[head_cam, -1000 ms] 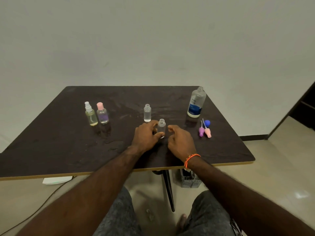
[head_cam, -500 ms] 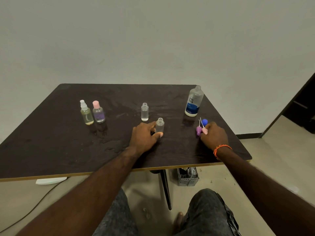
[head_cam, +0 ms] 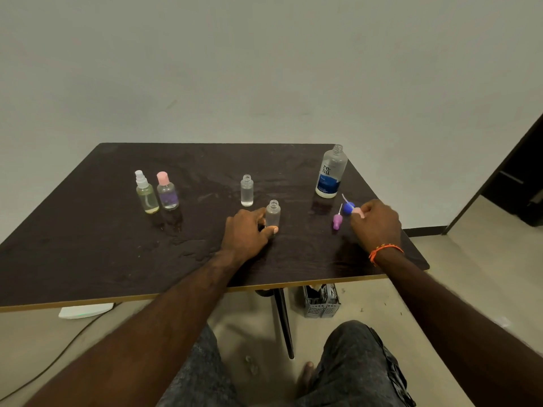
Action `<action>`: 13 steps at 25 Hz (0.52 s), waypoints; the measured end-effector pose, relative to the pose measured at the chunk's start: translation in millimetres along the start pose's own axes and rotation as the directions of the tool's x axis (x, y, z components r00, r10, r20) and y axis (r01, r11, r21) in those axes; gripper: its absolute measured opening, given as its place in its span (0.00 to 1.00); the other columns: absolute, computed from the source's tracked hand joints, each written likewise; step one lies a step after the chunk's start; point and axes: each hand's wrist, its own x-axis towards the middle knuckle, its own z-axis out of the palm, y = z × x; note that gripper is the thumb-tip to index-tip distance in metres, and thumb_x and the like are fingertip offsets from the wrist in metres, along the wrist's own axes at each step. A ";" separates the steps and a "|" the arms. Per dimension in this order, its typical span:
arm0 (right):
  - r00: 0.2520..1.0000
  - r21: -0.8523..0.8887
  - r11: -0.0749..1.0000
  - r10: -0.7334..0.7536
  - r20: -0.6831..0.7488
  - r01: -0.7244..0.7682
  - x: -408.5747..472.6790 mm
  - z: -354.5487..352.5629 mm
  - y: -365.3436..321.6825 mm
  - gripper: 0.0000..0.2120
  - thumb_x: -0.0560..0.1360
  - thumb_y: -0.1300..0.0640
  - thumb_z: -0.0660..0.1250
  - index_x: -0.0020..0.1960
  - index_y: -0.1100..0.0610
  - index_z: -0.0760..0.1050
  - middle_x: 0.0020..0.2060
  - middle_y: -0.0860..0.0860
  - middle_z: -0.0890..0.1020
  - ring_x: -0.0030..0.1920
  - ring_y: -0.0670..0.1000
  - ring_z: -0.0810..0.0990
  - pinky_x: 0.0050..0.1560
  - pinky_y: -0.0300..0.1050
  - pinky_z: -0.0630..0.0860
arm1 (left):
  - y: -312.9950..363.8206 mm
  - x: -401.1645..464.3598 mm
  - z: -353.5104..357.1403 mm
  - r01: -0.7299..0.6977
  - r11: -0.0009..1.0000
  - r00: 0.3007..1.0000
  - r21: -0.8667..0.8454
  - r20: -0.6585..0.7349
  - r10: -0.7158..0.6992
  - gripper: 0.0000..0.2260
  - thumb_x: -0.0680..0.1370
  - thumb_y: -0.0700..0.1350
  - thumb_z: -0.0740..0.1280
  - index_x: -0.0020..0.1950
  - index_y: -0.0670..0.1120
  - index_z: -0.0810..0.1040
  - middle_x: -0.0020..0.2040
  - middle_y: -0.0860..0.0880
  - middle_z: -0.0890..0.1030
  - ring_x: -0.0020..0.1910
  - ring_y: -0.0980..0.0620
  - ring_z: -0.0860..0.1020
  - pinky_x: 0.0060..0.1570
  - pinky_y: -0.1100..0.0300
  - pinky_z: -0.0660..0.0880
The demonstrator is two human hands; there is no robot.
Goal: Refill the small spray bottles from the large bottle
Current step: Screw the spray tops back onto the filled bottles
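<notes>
My left hand (head_cam: 246, 234) grips a small clear uncapped bottle (head_cam: 273, 213) standing upright on the dark table (head_cam: 88, 248). A second small uncapped bottle (head_cam: 246, 190) stands just behind it. The large bottle (head_cam: 331, 173) with a blue label stands uncapped at the back right. My right hand (head_cam: 376, 223) pinches a pink spray cap (head_cam: 358, 212) next to a blue cap (head_cam: 348, 207); a purple cap (head_cam: 337, 220) with its tube lies to their left. Two capped small bottles, one with a white sprayer (head_cam: 146, 193) and one with a pink cap (head_cam: 167, 191), stand at the left.
The table's right edge runs close to my right wrist. Below the table are its black leg (head_cam: 284, 324), a grey crate (head_cam: 321, 301), a white object (head_cam: 85, 310) with a cable, and my knees. A dark doorway (head_cam: 520, 183) opens at the right.
My right hand left the small bottle, went right to the loose caps and now pinches the pink one. My left hand stays on the small bottle.
</notes>
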 end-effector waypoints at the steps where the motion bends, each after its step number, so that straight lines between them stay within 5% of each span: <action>1: 0.998 0.024 0.999 -0.041 -0.039 0.042 -0.4 -5.8 -6.3 0.11 0.76 0.56 0.71 0.54 0.61 0.81 0.47 0.57 0.84 0.44 0.52 0.79 0.49 0.48 0.77 | 0.3 0.5 -0.2 0.002 1.000 1.000 0.004 0.003 -0.002 0.13 0.77 0.58 0.74 0.57 0.54 0.82 0.46 0.57 0.85 0.48 0.53 0.82 0.60 0.41 0.78; 3: 0.984 0.076 0.984 -0.157 -0.087 0.163 -3.0 -20.7 -27.5 0.09 0.75 0.55 0.71 0.52 0.60 0.83 0.45 0.56 0.84 0.43 0.51 0.79 0.48 0.46 0.77 | 5.0 0.5 -3.2 0.008 1.000 1.000 -0.003 0.006 -0.008 0.12 0.77 0.60 0.74 0.55 0.56 0.81 0.45 0.58 0.83 0.47 0.54 0.81 0.62 0.43 0.76; 5: 0.957 0.117 0.951 -0.278 -0.081 0.286 -7.5 -36.0 -57.6 0.08 0.74 0.56 0.69 0.47 0.58 0.84 0.42 0.53 0.85 0.41 0.50 0.80 0.47 0.45 0.77 | 11.2 0.0 -6.6 0.015 1.000 1.000 -0.020 0.000 -0.015 0.19 0.77 0.63 0.72 0.65 0.58 0.80 0.48 0.58 0.85 0.50 0.56 0.80 0.63 0.48 0.71; 9: 0.907 0.216 0.908 -0.393 0.150 0.358 -23.4 -52.2 -117.2 0.05 0.72 0.56 0.72 0.47 0.51 0.85 0.40 0.41 0.82 0.42 0.42 0.80 0.45 0.33 0.74 | 11.8 0.1 -7.6 0.059 0.997 0.998 -0.053 -0.023 -0.060 0.14 0.77 0.62 0.72 0.61 0.60 0.82 0.37 0.61 0.79 0.49 0.52 0.82 0.62 0.44 0.74; 13: 0.849 0.198 0.899 -0.434 0.302 0.390 -24.7 -51.2 -143.4 0.05 0.72 0.56 0.72 0.48 0.52 0.84 0.39 0.41 0.81 0.39 0.38 0.78 0.36 0.29 0.69 | 14.6 -0.6 -7.5 0.083 0.994 0.996 -0.067 -0.012 -0.084 0.16 0.77 0.60 0.73 0.63 0.59 0.82 0.40 0.59 0.82 0.51 0.52 0.82 0.65 0.43 0.73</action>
